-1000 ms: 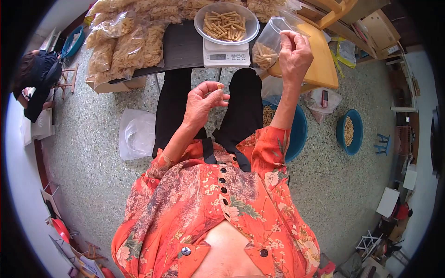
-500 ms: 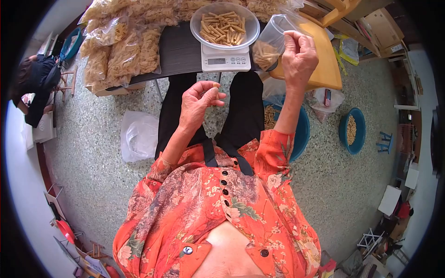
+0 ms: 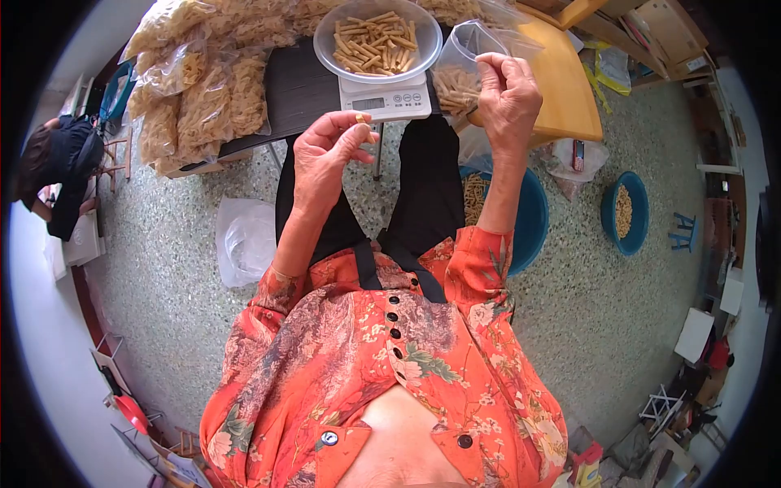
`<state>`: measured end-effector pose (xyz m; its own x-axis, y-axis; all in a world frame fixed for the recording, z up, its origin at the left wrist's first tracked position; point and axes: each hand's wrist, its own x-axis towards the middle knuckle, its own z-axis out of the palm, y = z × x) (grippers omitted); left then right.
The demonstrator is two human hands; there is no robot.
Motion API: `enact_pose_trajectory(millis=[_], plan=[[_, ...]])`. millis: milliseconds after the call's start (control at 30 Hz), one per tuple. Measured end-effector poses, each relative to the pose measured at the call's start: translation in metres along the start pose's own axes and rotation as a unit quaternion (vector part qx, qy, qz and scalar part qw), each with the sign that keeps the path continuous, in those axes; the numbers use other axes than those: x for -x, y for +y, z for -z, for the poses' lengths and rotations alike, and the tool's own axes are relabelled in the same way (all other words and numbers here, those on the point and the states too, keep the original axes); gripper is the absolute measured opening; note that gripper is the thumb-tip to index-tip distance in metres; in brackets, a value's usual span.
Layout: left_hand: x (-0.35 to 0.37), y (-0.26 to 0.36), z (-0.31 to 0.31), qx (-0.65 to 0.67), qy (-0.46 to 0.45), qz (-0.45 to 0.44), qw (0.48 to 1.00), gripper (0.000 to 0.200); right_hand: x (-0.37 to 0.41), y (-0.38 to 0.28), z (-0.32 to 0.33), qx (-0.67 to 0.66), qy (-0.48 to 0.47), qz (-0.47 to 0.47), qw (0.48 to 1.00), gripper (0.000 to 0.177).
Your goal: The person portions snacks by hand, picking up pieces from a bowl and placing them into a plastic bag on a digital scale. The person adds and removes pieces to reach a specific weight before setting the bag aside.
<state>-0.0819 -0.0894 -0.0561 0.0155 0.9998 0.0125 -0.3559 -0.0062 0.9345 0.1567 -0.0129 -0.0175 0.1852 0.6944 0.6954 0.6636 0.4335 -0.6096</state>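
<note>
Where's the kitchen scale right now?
In the head view, the scale sits at the front edge of the dark table, under the clear bowl of sticks, right of the bagged stacks.

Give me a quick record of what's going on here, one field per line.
Left hand: pinches a small tan piece
Right hand: holds a clear bag near its open top, short tan sticks inside
Table: bowl of similar sticks on a white scale; filled bags piled to the left
Scale reading: too small to read
Floor: two blue basins on the right, tan pieces in both
Others: one person, far left
</note>
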Motion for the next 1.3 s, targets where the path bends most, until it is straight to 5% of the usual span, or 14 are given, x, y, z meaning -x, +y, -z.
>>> enact_pose_trajectory(millis=[167,467,833,1300], plan=[[-0.002,0.004,0.0,-0.021,0.004,-0.025,0.999,0.019,0.014,-0.002,0.0,0.054,0.061,0.084,0.993,0.008],[0.0,-0.003,0.007,-0.006,-0.026,-0.008,1.0,0.02,0.045,-0.028,-0.001,-0.027,0.029,-0.01,0.999,0.012],[0.002,0.009,0.008,-0.006,-0.012,-0.016,1.0,0.02,-0.013,-0.016,-0.014,-0.006,0.051,0.109,0.993,0.007],[0.007,0.013,0.007,-0.001,0.003,-0.032,0.999,0.019,0.004,-0.029,-0.004,0.042,0.016,0.043,0.998,0.006]])
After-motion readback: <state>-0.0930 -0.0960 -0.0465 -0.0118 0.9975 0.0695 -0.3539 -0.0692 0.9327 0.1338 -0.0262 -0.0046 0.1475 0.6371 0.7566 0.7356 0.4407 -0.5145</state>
